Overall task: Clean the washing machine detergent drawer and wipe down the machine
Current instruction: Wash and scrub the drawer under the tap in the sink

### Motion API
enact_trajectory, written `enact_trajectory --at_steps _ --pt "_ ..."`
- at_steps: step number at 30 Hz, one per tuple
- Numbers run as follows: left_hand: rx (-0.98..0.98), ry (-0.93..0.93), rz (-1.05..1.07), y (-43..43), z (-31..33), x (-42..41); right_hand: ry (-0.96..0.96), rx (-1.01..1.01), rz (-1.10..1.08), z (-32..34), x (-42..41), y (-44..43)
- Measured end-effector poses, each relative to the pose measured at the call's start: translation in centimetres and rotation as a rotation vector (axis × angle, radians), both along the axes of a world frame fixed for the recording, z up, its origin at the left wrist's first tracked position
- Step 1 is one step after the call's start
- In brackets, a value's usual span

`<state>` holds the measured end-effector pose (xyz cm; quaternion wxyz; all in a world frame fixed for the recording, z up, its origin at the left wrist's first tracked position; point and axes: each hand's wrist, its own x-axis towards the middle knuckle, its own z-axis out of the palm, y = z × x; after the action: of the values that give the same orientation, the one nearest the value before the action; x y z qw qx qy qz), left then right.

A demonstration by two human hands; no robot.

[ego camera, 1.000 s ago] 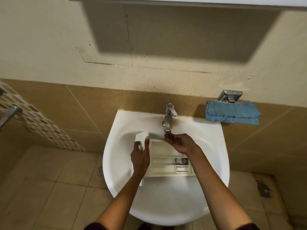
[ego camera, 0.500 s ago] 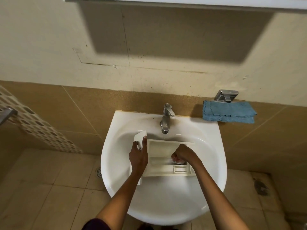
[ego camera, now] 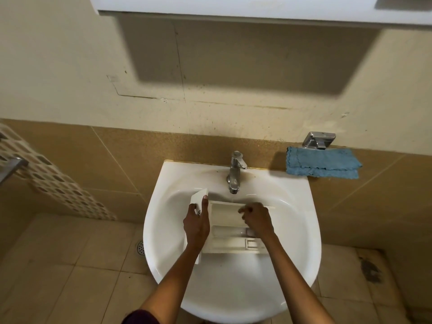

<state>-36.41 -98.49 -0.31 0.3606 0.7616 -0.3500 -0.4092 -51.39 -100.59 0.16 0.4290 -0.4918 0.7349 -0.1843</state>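
presently: detergent drawer (ego camera: 224, 213), white, lying inside sink (ego camera: 233, 288) basin, just below tap (ego camera: 235, 171). left hand (ego camera: 196, 226) clasping drawer's front panel at sink's left, thumb laid along it. right hand (ego camera: 257, 219) down in drawer compartment, mid-sink, fingers curled; possibly on something small, cannot tell. blue cloth (ego camera: 322, 164) folded beyond sink's right rear corner.

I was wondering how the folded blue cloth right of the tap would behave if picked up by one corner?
The blue cloth would probably flop and unfold, since it lies in soft folded layers with wavy edges. It looks thin, so likely light. Its fuzzy surface suggests it would not slip easily.
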Motion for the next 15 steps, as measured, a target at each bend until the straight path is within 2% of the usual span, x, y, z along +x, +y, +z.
enact_trajectory --at_steps 4,6,11,15 --pt "-0.009 0.018 0.015 -0.6 -0.2 0.1 -0.960 0.150 -0.461 1.0 0.1 -3.0" --pt "-0.009 0.019 0.025 -0.8 -0.2 0.1 -1.179 0.238 -0.581 1.0 0.4 -3.9" --pt "0.013 0.036 0.015 -0.9 -0.4 0.1 -1.199 0.313 -0.739 0.2 2.0 -5.3" --pt "0.051 0.016 -0.010 -1.0 -0.5 0.2 -1.180 0.328 -0.660 -0.4 3.3 -5.7"
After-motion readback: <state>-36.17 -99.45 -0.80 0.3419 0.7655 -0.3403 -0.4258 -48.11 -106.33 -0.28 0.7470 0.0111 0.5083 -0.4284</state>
